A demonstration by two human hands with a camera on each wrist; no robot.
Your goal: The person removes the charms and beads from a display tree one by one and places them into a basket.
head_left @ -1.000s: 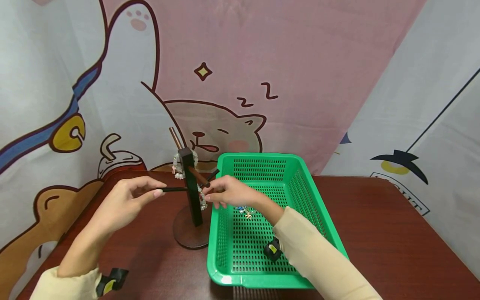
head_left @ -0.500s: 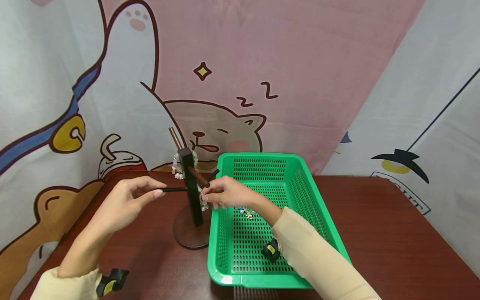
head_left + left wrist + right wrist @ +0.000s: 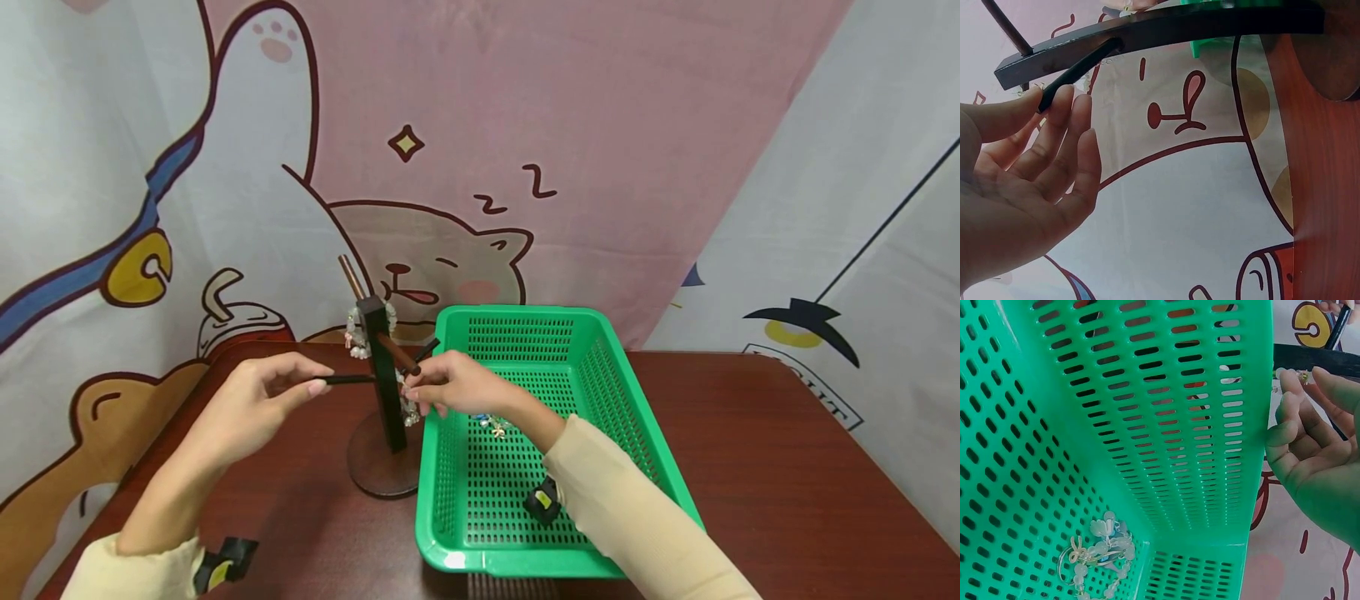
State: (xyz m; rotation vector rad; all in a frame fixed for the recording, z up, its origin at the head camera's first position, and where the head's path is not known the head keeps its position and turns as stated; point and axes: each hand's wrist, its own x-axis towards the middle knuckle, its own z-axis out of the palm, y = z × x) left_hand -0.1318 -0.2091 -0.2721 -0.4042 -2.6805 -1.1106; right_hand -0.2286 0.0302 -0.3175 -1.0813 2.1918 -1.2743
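A dark wooden stand (image 3: 388, 392) with several pegs rises from a round base left of the green basket. With thumb and fingertips, my left hand (image 3: 247, 408) pinches the end of its black left peg (image 3: 1079, 74). On the stand's other side, my right hand (image 3: 467, 387) pinches a clear beaded bracelet (image 3: 411, 415) beside the post, below a brown peg. Its beads show only partly between the fingertips in the right wrist view; whether it loops round a peg is hidden. Another pale beaded bracelet (image 3: 358, 346) hangs higher, behind the post.
The green perforated basket (image 3: 457, 560) stands right of the stand, under my right forearm. Inside it lie bracelets (image 3: 1107, 553) with pale beads and charms. A brown table (image 3: 780, 467) carries everything, with a printed cloth (image 3: 600, 150) behind.
The bracelet at my right fingertips has shifted slightly downward, and those fingers have moved a little. My left hand stays on the peg, and the stand and basket look unchanged.
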